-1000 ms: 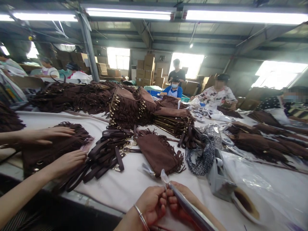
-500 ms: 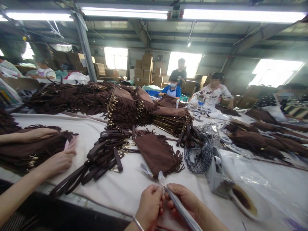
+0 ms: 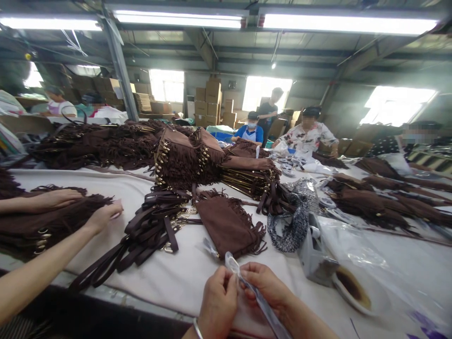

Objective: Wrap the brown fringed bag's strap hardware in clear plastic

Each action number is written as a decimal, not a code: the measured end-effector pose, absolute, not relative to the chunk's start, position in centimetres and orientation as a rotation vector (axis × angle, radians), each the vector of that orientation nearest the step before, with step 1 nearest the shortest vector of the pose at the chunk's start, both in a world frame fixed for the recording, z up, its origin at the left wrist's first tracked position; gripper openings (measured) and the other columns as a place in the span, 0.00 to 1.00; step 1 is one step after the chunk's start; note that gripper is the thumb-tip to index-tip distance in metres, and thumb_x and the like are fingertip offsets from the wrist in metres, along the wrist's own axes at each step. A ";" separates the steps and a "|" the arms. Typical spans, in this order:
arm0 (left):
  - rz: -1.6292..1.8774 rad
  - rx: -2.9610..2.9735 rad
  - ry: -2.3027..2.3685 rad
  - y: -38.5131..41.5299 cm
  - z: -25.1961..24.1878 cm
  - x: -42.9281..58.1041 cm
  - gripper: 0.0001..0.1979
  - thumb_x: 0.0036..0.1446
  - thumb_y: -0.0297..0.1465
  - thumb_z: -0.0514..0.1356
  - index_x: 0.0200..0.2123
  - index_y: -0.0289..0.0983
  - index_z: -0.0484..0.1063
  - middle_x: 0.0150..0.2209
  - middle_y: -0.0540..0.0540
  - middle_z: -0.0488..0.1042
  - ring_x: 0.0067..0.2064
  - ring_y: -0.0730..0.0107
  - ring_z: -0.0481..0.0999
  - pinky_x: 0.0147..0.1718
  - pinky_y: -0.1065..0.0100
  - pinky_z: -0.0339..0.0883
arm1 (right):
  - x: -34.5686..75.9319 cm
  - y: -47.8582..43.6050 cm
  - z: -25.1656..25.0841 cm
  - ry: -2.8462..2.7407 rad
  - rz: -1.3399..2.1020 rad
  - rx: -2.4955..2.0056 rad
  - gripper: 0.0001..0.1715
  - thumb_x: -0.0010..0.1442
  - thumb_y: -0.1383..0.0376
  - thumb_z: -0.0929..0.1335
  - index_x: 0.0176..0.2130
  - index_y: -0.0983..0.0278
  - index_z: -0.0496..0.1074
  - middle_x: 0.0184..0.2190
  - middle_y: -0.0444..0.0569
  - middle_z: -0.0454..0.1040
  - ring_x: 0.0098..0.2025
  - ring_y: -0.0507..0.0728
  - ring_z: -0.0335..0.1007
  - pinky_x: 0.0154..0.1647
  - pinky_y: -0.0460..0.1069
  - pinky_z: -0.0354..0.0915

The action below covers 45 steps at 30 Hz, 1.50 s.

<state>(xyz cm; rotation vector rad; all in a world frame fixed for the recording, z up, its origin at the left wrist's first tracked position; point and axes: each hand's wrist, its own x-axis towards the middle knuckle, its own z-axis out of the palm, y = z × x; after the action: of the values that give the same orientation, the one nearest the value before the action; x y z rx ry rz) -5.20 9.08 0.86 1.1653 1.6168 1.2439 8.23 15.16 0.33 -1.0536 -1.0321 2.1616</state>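
Observation:
My left hand, with a bangle at the wrist, is closed on the upper part of a strip wrapped in clear plastic. Fingers of my right hand pinch the same strip close beside it; its looped end sticks up between the hands. Just beyond lies a brown fringed pouch, with a small plastic-wrapped piece at its lower left corner. Dark straps with metal clips lie in a heap to the left of the pouch.
At the left, another person's hands work over fringed brown bags. More bags are stacked behind. To the right are a patterned cloth, a grey tape dispenser, a tape roll and plastic sheeting. Several people are across the table.
Both my hands have shifted slightly left and up in view with the wrapped strip. The neighbour's hand with the pink comb has moved up and right, off the fringe's edge.

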 end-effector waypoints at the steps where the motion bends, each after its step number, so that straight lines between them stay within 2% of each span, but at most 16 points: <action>1: 1.221 1.136 1.623 9.3 0.8 -5.4 0.09 0.56 0.35 0.58 0.25 0.39 0.69 0.21 0.50 0.72 0.24 0.70 0.69 0.25 0.71 0.59 | 8.1 15.2 0.5 -1.082 2.112 -1.088 0.20 0.47 0.56 0.73 0.32 0.66 0.66 0.18 0.40 0.69 0.12 0.45 0.54 0.13 0.42 0.48; 6: 1.142 0.922 1.545 10.4 0.6 -5.8 0.10 0.55 0.35 0.57 0.22 0.39 0.65 0.16 0.55 0.65 0.15 0.77 0.59 0.18 0.73 0.52 | 7.5 15.1 1.0 -1.512 1.652 -1.323 0.10 0.51 0.60 0.68 0.31 0.65 0.67 0.16 0.39 0.67 0.15 0.48 0.56 0.16 0.44 0.51; 9: 1.133 0.842 1.513 10.7 0.6 -5.7 0.09 0.54 0.34 0.56 0.22 0.39 0.65 0.16 0.55 0.65 0.14 0.78 0.57 0.16 0.73 0.49 | 7.1 14.6 1.2 -1.813 1.213 -1.336 0.05 0.55 0.64 0.66 0.31 0.64 0.69 0.21 0.43 0.70 0.23 0.51 0.64 0.23 0.46 0.56; 11: 1.142 0.798 1.516 10.8 0.6 -5.5 0.09 0.53 0.34 0.56 0.22 0.38 0.65 0.15 0.55 0.64 0.14 0.79 0.56 0.15 0.73 0.48 | 6.9 13.9 1.1 -1.961 0.962 -1.294 0.05 0.58 0.66 0.63 0.32 0.63 0.68 0.25 0.46 0.73 0.29 0.54 0.68 0.30 0.47 0.59; 13: 1.163 0.746 1.519 10.8 0.7 -5.2 0.10 0.54 0.35 0.57 0.22 0.38 0.65 0.15 0.56 0.62 0.14 0.79 0.55 0.15 0.74 0.48 | 6.7 13.3 0.9 -2.066 0.804 -1.269 0.08 0.61 0.67 0.61 0.31 0.62 0.67 0.26 0.48 0.74 0.29 0.55 0.68 0.31 0.48 0.59; 15: 1.180 0.692 1.506 10.8 0.9 -4.9 0.11 0.54 0.37 0.57 0.22 0.38 0.65 0.15 0.56 0.61 0.15 0.78 0.55 0.15 0.73 0.47 | 6.6 12.9 0.4 -2.136 0.721 -1.249 0.09 0.62 0.66 0.60 0.32 0.62 0.68 0.26 0.50 0.74 0.27 0.56 0.69 0.28 0.49 0.59; 17: 1.187 0.705 1.503 10.6 1.4 -4.9 0.12 0.54 0.38 0.57 0.23 0.38 0.65 0.16 0.55 0.63 0.16 0.77 0.56 0.15 0.73 0.49 | 6.6 12.7 -0.1 -2.156 0.683 -1.219 0.09 0.62 0.64 0.62 0.39 0.62 0.70 0.30 0.53 0.76 0.29 0.58 0.71 0.30 0.50 0.62; 20: 1.204 1.009 1.489 10.2 2.3 -5.3 0.14 0.57 0.39 0.56 0.23 0.37 0.68 0.20 0.50 0.69 0.22 0.73 0.65 0.23 0.72 0.58 | 6.9 12.8 -0.8 -2.095 0.753 -1.217 0.24 0.60 0.66 0.62 0.56 0.65 0.63 0.36 0.56 0.78 0.34 0.60 0.74 0.35 0.52 0.66; 22: 1.209 1.254 1.441 9.9 2.6 -5.9 0.15 0.60 0.39 0.54 0.25 0.37 0.70 0.24 0.48 0.72 0.28 0.70 0.69 0.30 0.71 0.62 | 7.0 12.9 -1.1 -2.018 0.870 -1.259 0.31 0.58 0.69 0.62 0.60 0.67 0.57 0.31 0.50 0.76 0.31 0.58 0.72 0.33 0.50 0.65; 24: 1.201 1.297 1.441 9.6 2.4 -6.6 0.17 0.61 0.41 0.52 0.27 0.37 0.70 0.23 0.49 0.70 0.27 0.71 0.68 0.30 0.71 0.61 | 7.2 12.9 -1.2 -1.928 0.970 -1.309 0.33 0.57 0.70 0.62 0.61 0.69 0.56 0.23 0.43 0.71 0.27 0.55 0.69 0.30 0.49 0.63; 27: 1.173 0.984 1.527 9.4 1.1 -7.2 0.17 0.58 0.45 0.54 0.28 0.37 0.69 0.19 0.55 0.63 0.20 0.75 0.61 0.20 0.73 0.55 | 7.2 12.8 -1.2 -1.813 1.058 -1.345 0.31 0.57 0.67 0.63 0.59 0.69 0.59 0.22 0.40 0.66 0.25 0.54 0.65 0.28 0.47 0.61; 29: 1.112 0.768 1.496 9.2 0.3 -7.2 0.17 0.54 0.46 0.57 0.30 0.37 0.70 0.20 0.55 0.65 0.19 0.76 0.61 0.17 0.74 0.54 | 7.1 12.6 -0.9 -1.751 1.127 -1.344 0.29 0.57 0.65 0.63 0.57 0.69 0.60 0.22 0.40 0.65 0.25 0.54 0.65 0.28 0.47 0.61; 34: 1.045 0.705 1.258 8.9 0.0 -5.9 0.21 0.50 0.47 0.62 0.37 0.35 0.73 0.29 0.46 0.76 0.32 0.65 0.74 0.30 0.68 0.68 | 6.9 12.0 0.4 -1.641 1.280 -1.376 0.26 0.60 0.63 0.60 0.56 0.70 0.62 0.25 0.44 0.70 0.30 0.56 0.70 0.34 0.49 0.65; 38: 1.107 0.684 1.262 8.8 -0.4 -5.3 0.20 0.50 0.46 0.62 0.35 0.34 0.73 0.31 0.45 0.78 0.33 0.63 0.76 0.33 0.66 0.69 | 7.3 11.9 1.5 -1.809 1.199 -1.374 0.22 0.62 0.61 0.60 0.53 0.67 0.66 0.28 0.47 0.75 0.32 0.57 0.72 0.36 0.50 0.63; 41: 1.174 0.671 1.297 8.7 -1.0 -5.1 0.19 0.50 0.45 0.62 0.34 0.34 0.72 0.29 0.46 0.77 0.33 0.64 0.75 0.33 0.67 0.68 | 7.5 12.6 2.1 -1.924 1.052 -1.353 0.16 0.62 0.58 0.61 0.40 0.63 0.73 0.30 0.48 0.77 0.33 0.57 0.71 0.36 0.49 0.61; 45: 1.206 0.703 1.368 8.6 -1.3 -4.8 0.18 0.50 0.45 0.62 0.32 0.34 0.71 0.25 0.48 0.75 0.29 0.67 0.73 0.30 0.68 0.66 | 6.9 14.6 1.8 -1.846 1.136 -1.445 0.18 0.58 0.55 0.65 0.25 0.65 0.73 0.24 0.47 0.73 0.29 0.55 0.67 0.30 0.48 0.57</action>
<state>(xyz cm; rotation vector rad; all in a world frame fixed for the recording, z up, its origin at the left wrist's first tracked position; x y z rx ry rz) -4.84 8.62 -1.28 0.7027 1.3685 1.2058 6.93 14.57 1.76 -1.4452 -1.8458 1.1357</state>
